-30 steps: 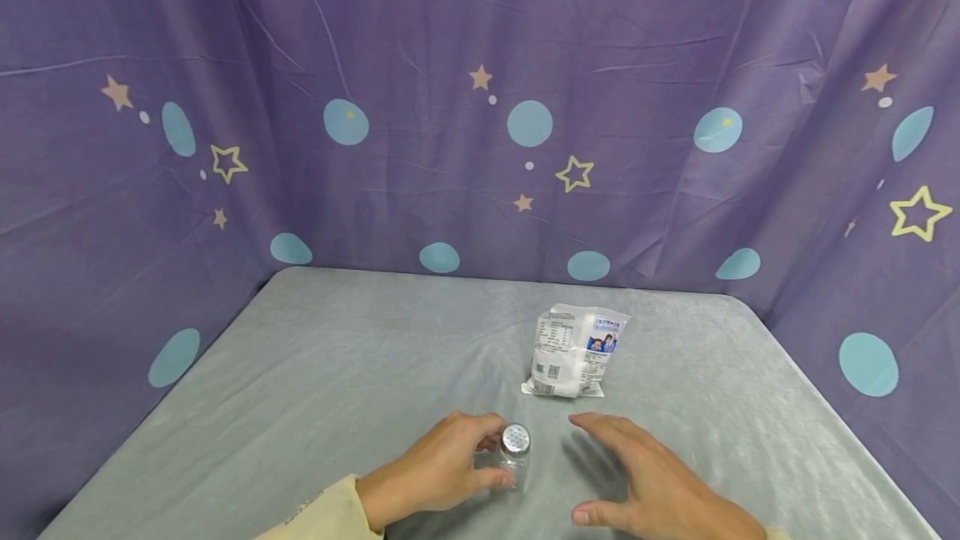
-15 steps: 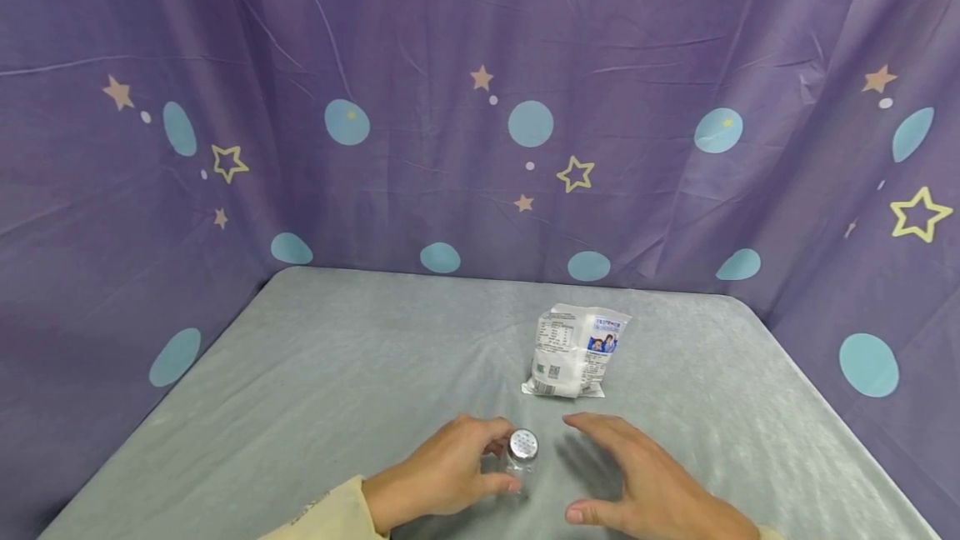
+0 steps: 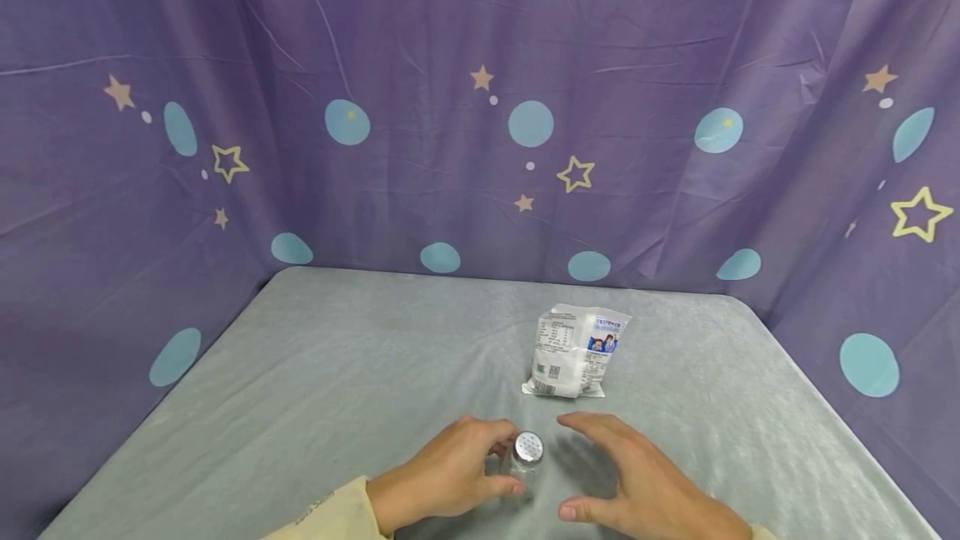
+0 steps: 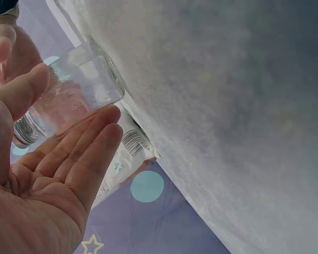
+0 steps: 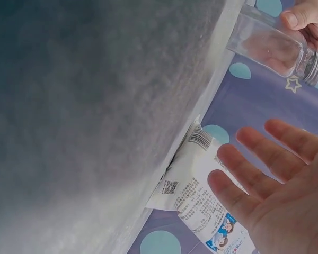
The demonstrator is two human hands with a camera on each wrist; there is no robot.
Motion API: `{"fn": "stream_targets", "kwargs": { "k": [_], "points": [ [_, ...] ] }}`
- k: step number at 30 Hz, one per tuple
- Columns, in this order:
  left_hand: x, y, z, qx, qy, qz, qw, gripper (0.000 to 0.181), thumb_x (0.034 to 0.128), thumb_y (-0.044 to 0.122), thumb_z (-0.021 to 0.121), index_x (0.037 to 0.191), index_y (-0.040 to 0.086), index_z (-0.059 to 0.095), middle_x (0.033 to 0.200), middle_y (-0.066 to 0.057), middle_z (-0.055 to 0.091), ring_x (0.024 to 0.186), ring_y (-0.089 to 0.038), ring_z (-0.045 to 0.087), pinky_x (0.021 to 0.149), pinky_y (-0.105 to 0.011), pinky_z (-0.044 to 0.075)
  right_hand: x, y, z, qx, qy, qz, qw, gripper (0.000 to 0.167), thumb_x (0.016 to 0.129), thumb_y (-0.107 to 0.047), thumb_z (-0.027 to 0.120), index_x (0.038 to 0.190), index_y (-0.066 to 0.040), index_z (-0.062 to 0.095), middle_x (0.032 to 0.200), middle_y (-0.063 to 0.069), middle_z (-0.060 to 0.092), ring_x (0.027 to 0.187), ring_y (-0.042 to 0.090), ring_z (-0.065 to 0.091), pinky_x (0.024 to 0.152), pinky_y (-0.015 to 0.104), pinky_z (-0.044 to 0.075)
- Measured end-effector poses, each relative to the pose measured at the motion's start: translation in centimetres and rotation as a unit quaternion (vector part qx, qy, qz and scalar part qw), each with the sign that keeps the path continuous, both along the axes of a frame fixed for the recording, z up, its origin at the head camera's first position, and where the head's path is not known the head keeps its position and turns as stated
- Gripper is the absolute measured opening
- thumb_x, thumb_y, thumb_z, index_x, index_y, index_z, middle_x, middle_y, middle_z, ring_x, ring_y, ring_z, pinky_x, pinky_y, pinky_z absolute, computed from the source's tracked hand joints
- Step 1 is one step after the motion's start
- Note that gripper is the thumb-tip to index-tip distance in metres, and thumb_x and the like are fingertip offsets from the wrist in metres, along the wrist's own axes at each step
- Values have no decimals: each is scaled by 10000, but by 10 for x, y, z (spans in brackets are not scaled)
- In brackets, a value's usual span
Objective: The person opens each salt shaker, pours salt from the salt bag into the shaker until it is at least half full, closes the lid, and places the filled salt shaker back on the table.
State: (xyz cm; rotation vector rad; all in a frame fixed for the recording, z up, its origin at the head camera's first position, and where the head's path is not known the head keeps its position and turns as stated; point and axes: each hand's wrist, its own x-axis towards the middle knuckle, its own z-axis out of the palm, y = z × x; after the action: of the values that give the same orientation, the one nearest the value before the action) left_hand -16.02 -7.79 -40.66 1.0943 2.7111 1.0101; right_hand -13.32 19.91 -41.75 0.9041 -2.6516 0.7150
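Note:
An upright clear glass shaker (image 3: 527, 458) with a silver perforated lid stands near the front of the table. My left hand (image 3: 450, 469) holds it, thumb on the near side and fingers on the far side. In the left wrist view, the shaker's glass (image 4: 90, 79) lies between thumb and fingers, its base at the cloth. My right hand (image 3: 645, 477) is to its right, apart from it, thumb and fingers spread with nothing between them. In the right wrist view, that hand's fingers (image 5: 270, 159) extend loosely. Beyond both hands stands a white printed packet (image 3: 572, 357).
A grey-green cloth (image 3: 360, 340) covers the table. Purple curtains (image 3: 420, 48) with stars and blue dots enclose its back and sides. The packet sits a short way behind the shaker, slightly to the right.
My left hand and the shaker have shifted slightly right and toward me. My right hand has moved a little left, so the gap between the hands is narrower. The packet has stayed put.

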Motion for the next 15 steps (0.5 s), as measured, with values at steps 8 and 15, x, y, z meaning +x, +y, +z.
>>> {"fn": "stream_targets", "kwargs": {
  "k": [8, 15],
  "points": [
    [2, 2, 1, -71, 36, 60, 10000, 356, 780, 305, 906, 1068, 218, 718, 944, 185, 712, 884, 11, 665, 777, -211, 532, -1, -3, -1, -69, 48, 50, 10000, 843, 762, -668, 793, 1447, -239, 556, 1408, -182, 545, 1251, 93, 565, 962, 398, 525],
    [2, 3, 2, -38, 161, 63, 9998, 391, 763, 321, 915, 1088, 210, 728, 940, 188, 708, 870, 18, 655, 761, -205, 526, -1, -7, 0, -226, -10, 43, 9997, 802, 770, -638, 807, 1433, -253, 571, 1403, -185, 555, 1262, 100, 565, 973, 409, 521]
  ]
}}
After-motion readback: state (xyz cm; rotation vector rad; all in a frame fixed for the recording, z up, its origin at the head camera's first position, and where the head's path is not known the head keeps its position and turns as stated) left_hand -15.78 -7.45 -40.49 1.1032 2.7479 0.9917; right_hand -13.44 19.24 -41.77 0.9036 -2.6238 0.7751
